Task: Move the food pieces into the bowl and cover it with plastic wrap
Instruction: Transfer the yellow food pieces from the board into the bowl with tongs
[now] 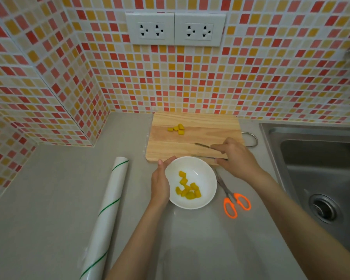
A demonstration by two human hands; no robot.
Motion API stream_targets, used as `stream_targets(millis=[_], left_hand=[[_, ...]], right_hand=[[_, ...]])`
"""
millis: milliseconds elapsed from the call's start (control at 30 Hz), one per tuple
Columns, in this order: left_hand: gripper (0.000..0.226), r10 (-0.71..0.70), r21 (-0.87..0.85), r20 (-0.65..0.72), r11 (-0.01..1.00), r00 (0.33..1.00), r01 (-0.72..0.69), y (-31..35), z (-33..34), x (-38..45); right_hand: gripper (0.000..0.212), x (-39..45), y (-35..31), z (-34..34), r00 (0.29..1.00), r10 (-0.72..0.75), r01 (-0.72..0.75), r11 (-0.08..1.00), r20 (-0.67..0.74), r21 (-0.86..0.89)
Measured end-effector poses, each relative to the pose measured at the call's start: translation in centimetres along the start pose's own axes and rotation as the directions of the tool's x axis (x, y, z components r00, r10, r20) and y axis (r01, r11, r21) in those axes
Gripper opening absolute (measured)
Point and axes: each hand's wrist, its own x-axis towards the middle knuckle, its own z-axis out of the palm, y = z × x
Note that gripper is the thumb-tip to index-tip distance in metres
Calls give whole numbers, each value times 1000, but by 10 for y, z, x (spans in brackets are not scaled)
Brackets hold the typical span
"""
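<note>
A white bowl (198, 201) stands on the grey counter just in front of the wooden cutting board (208, 122). Several yellow food pieces (188, 189) lie inside it. A few more yellow pieces (178, 129) sit on the far left part of the board. My left hand (160, 182) cups the bowl's left rim. My right hand (234, 156) is over the board's near right corner, shut on a knife (202, 145) whose blade points left across the board. A roll of plastic wrap (107, 211), white with green stripes, lies to the left of the bowl.
Orange-handled scissors (233, 201) lie right of the bowl. A steel sink (319, 168) fills the right side. Tiled walls close the back and left, with sockets (175, 29) above the board. A metal loop (253, 138) sticks out of the board's right edge.
</note>
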Motion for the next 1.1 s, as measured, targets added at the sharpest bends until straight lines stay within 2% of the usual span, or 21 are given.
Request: stream_targets(millis=[200, 400, 500, 633, 867, 1100], left_hand=[[54, -12, -1, 3, 1000, 1000, 12, -1, 0, 0], [51, -3, 10, -4, 1000, 1000, 3, 0, 1, 0], [49, 9, 26, -9, 1000, 1000, -9, -1, 0, 0], [50, 17, 50, -20, 999, 1000, -16, -2, -1, 1], [53, 15, 53, -17, 998, 1000, -14, -3, -1, 2], [50, 13, 42, -10, 999, 1000, -13, 1, 0, 1]], right_hand=[[45, 64, 5, 17, 989, 147, -147, 985, 7, 95], [38, 108, -19, 33, 983, 166, -177, 967, 77, 183], [35, 114, -26, 43, 981, 193, -196, 962, 36, 188], [30, 108, -22, 50, 975, 220, -210, 960, -38, 188], [26, 73, -8, 46, 972, 222, -196, 949, -83, 248], [33, 4, -7, 17, 996, 53, -35, 974, -76, 224]])
